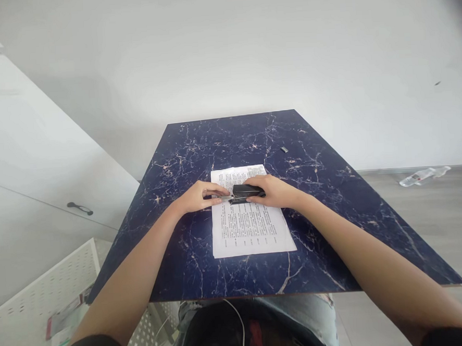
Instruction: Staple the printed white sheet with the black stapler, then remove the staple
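Nearest, the person's dark top (209,336) is showing above pale jeans (321,313), with a white cable (240,326) running down over it; off to the left, a white perforated bin (70,271) is standing lower than the bench (221,142), and some packets (65,314), too blurred to make out, are lying in it. The bench is filling the middle of the view, its deep navy top imitating marble, with pale, faintly pinkish veins branching across it; its sides are narrowing towards the wall. Printed sheets (246,234) are lying flat on it, in front of the person, their lower edges sitting slightly out of line; over the upper half of these sheets both hands are meeting at a black stapler (248,191). The left hand (197,197) is pinching a silvery metal part (226,197) between thumb and fingers at the stapler's left end; the right hand (275,190) is closing round the stapler's other end. Farther back, a small dark piece (284,149) is resting alone on the bench, to the right of the sheets. Beyond the bench, a white cabinet (29,149) with a dark handle (80,208) is standing on the left; on the right, clear plastic packaging (422,176) is lying on the grey floor (441,217), close against the foot of a plain, pale wall (227,53), which is bearing one small dark mark (437,83).
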Available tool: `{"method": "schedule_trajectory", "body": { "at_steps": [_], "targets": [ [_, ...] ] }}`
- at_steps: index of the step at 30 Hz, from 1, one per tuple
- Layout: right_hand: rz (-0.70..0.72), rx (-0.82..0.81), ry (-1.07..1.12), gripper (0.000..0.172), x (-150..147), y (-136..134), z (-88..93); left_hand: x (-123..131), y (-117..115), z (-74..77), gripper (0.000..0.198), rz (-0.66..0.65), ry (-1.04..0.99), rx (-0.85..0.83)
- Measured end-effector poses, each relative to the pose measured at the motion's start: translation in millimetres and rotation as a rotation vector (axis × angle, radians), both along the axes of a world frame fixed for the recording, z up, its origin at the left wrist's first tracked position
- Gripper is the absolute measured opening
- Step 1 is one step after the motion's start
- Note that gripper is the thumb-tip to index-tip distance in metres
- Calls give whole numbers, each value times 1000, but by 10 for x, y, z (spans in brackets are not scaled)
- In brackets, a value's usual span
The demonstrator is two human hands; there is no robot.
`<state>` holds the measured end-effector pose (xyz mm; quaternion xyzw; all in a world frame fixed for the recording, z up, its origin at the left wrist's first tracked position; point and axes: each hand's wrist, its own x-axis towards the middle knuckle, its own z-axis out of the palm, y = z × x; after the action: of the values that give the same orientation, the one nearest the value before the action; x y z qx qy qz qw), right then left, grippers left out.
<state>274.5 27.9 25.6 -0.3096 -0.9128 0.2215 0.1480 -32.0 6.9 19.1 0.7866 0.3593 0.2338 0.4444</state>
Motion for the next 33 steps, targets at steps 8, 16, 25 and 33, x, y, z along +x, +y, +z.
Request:
{"method": "schedule_trajectory", "body": {
  "at_steps": [8,16,25,33],
  "targets": [
    [-31,-102,96,55,23,77,-56,2,74,-84,30,54,11,11],
    [-39,-94,87,55,-9,98,-72,425,101,-264,28,159,103,457],
    [-74,34,42,39,-127,-31,-17,417,84,-190,18,275,139,530],
    [-266,29,112,27,-15,-45,130,234,155,-290,40,725,424,579]
  ]
}}
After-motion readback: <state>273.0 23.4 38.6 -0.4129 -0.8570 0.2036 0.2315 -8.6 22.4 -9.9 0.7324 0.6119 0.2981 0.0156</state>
